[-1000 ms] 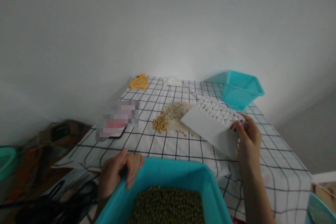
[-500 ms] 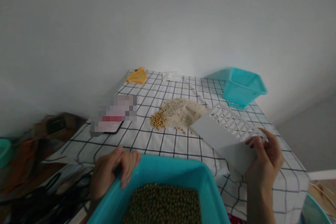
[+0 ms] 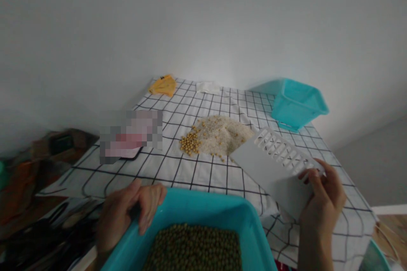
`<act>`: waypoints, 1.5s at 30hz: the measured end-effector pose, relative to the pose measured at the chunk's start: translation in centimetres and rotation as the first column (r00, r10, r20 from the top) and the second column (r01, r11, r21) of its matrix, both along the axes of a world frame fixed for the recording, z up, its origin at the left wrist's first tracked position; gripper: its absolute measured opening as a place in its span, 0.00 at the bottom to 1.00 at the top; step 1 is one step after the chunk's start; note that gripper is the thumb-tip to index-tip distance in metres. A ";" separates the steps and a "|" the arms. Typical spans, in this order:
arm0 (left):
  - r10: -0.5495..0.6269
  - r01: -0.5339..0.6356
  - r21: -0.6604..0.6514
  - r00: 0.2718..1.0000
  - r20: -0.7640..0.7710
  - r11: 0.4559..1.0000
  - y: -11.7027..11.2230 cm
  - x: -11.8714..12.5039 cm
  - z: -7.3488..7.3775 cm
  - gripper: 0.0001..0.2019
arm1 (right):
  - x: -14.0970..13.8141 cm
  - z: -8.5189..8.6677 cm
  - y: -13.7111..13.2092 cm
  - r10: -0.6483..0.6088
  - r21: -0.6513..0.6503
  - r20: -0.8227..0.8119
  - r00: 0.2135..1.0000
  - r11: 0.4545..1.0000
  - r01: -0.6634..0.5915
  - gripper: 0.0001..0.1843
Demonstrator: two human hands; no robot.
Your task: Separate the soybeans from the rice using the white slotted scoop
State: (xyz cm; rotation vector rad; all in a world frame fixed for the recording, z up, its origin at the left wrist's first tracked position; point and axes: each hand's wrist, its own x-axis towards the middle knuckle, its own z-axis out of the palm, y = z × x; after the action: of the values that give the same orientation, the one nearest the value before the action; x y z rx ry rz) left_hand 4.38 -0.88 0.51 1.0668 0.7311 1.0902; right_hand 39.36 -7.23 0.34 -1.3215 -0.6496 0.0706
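My left hand [image 3: 129,209] is closed over the left rim of a turquoise plastic bin [image 3: 206,202], fingers hooked inside. Small greenish round beans [image 3: 195,247] lie in the bin, which stands close to me. My right hand [image 3: 324,197] pinches a thin white plastic panel [image 3: 270,167] by its right end. The panel is tilted, with a row of slots along its upper edge. Its left corner reaches the near side of a pale grain heap [image 3: 227,133] on the checked cloth. Yellow soybeans [image 3: 190,144] cluster at the heap's left, and a few are scattered over it.
An upright turquoise basket [image 3: 297,103] stands at the table's far right. A yellow cloth [image 3: 163,85] and white tissue [image 3: 207,87] lie at the back. A pixelated phone-like object [image 3: 133,135] sits on the left. Dark clutter [image 3: 47,233] fills the lower left.
The view has shifted slightly, so the table items sit a little higher. My left hand appears a little further left, still on the rim. The panel has barely moved.
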 end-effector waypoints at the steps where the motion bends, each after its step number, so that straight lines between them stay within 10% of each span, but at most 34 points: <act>1: -0.002 0.002 0.001 1.000 0.006 1.000 0.0 -0.1 -0.1 0.29 | -0.1 0.0 0.0 0.000 -0.009 -0.006 1.000 1.000 0.000 0.15; 12: 0.151 -0.149 -0.060 0.988 0.035 0.987 -1.0 1.2 0.3 0.31 | -0.1 0.1 0.0 -0.013 -0.013 -0.011 1.000 1.000 0.013 0.14; 45: 0.119 -0.118 -0.057 0.992 0.031 0.991 -0.8 1.2 0.7 0.30 | -0.5 0.8 0.7 0.146 -0.089 -0.047 0.988 0.985 -0.150 0.19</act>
State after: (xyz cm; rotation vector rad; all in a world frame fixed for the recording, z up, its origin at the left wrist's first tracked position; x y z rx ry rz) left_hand 5.60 -1.72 1.20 0.9649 0.8007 1.1801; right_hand 38.85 -6.54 1.09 -1.3560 -0.7169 0.2498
